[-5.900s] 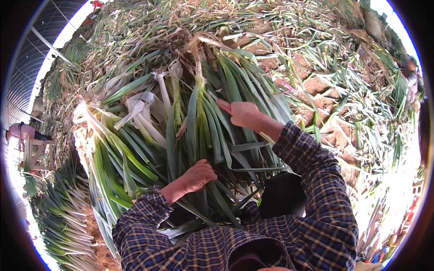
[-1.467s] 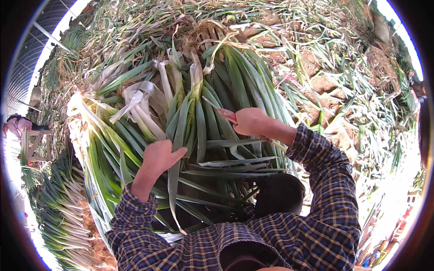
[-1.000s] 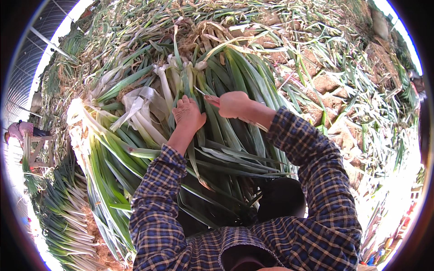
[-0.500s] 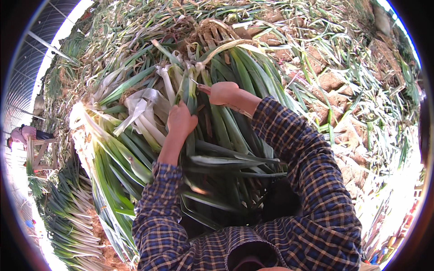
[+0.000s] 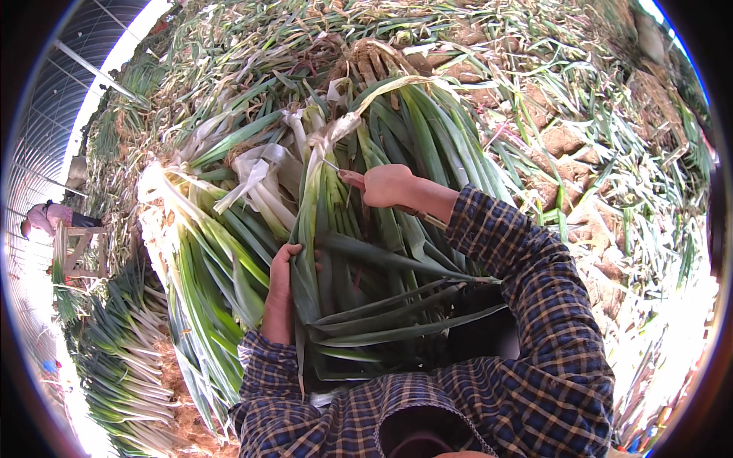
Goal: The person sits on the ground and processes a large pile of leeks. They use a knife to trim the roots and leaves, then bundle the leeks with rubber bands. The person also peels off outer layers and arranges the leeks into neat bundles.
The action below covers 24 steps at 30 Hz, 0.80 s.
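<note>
My left hand [image 5: 281, 286] is closed around the green leaves of a leek [image 5: 307, 217], low on the pile in front of me. In my right hand [image 5: 388, 187] is a small knife [image 5: 351, 179] with a reddish-brown handle. Its thin blade points left, close to the upper part of that leek; whether it touches cannot be made out. Leek leaves [image 5: 427, 137] spread to the right of the knife, and other leaves cross over my lap. To the left of the held leek lie pale leek stalks with loose whitish skins [image 5: 263, 172].
A heap of leeks [image 5: 202, 259] fans out at left. Beyond it, trimmed leeks [image 5: 126, 366] lie in a row by a wooden frame [image 5: 84, 252], where another person [image 5: 52, 217] bends. Leaf scraps and soil clods [image 5: 561, 141] cover the ground at right.
My left hand has moved down toward me along the leaves. My right hand, with the knife, has shifted slightly down and to the right.
</note>
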{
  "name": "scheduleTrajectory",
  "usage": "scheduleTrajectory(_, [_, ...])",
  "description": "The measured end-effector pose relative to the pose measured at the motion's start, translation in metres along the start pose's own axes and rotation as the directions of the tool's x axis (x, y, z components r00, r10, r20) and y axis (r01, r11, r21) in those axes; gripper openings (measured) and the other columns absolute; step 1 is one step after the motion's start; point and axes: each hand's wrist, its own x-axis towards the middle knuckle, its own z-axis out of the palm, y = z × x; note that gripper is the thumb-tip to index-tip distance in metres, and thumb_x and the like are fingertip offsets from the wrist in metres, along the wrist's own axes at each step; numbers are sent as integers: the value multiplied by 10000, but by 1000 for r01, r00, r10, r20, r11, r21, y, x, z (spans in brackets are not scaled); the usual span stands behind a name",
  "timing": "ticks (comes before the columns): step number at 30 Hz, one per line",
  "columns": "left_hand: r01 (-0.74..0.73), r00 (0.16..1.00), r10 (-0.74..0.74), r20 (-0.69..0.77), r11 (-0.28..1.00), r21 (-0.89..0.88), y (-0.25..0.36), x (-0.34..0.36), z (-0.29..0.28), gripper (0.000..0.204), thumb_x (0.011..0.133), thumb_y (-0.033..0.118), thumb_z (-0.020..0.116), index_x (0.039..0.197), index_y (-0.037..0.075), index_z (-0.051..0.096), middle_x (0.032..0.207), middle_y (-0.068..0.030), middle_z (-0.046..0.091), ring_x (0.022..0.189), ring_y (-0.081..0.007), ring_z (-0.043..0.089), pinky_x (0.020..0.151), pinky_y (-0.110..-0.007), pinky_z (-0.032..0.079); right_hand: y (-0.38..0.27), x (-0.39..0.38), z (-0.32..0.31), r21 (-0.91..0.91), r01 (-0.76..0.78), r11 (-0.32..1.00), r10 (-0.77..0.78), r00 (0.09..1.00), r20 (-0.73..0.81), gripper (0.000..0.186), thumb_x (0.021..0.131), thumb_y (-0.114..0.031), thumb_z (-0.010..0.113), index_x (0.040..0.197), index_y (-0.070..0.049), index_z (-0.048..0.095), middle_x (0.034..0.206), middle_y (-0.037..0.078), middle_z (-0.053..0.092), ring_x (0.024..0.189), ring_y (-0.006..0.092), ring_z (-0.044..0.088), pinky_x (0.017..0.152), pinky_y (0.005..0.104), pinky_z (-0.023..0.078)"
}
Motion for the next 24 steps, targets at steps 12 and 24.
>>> scheduleTrajectory(12, [114, 923, 115, 368, 830, -546, -29, -28, -7, 483, 906, 302, 537, 1230, -52, 479, 1063, -147, 520, 779, -217, 503, 668, -338, 490, -9, -3, 2, 150, -21, 988, 23, 1000, -12, 340, 782, -225, 502, 1021, -83, 699, 928, 160, 704, 873, 334, 684, 725, 444, 506])
scheduleTrajectory(24, [-303, 809, 577, 108, 253, 919, -58, -73, 11, 636, 907, 304, 583, 1415, -24, 382, 1183, -226, 589, 1079, -316, 608, 921, -370, 479, -33, 28, 20, 130, -14, 991, 16, 1000, -11, 387, 802, -220, 484, 1085, -68, 701, 1110, 128, 689, 1039, 321, 656, 833, 385, 511])
